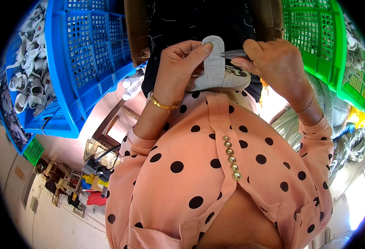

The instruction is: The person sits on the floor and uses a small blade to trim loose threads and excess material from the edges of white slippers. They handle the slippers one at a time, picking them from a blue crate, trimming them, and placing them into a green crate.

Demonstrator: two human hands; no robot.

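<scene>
My left hand (177, 68) pinches the rounded end of a light grey shoe tongue or flap (214, 62) between thumb and fingers. This piece stands up from a pale small shoe (238, 79), which lies across my lap and is partly hidden behind it. In my right hand (276, 62) is a pair of small metal thread snips (234, 53), its fingers wrapped round the handle. The snips' tip points left and meets the flap's right edge, or lies very close to it. Whether the blades are apart I cannot tell.
On the left stands a blue plastic crate (92, 50), with many small grey and white shoes (35, 89) beside it in another blue crate. A green crate (313, 37) with more shoes is at the right. Black cloth (178, 20) with loose threads covers my lap between brown cardboard sides (136, 31).
</scene>
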